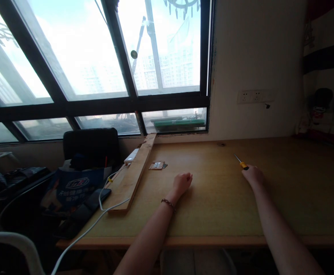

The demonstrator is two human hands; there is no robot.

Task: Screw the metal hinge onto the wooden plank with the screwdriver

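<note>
My right hand [253,175] is closed round the handle of a screwdriver [242,164]. The handle is yellow and black, and the thin metal shaft points away and to the left over the wooden table [212,214]. My left hand [182,183] rests on the tabletop as a fist, with a dark bracelet [169,204] on the wrist. No object shows in that fist. Beyond it, to the left, lies a small flat brown piece [153,166] with white square parts [157,165] on top. Several small dark screw-like pieces [165,165] lie at its right edge, apart from both hands.
A long wooden board [132,183] runs along the table's left side, with a white cable [100,198] over it and a white power strip [131,156] beside it. Further left are a black chair [91,139] and a blue bag [75,187]. Wall sockets [250,96] are at the back.
</note>
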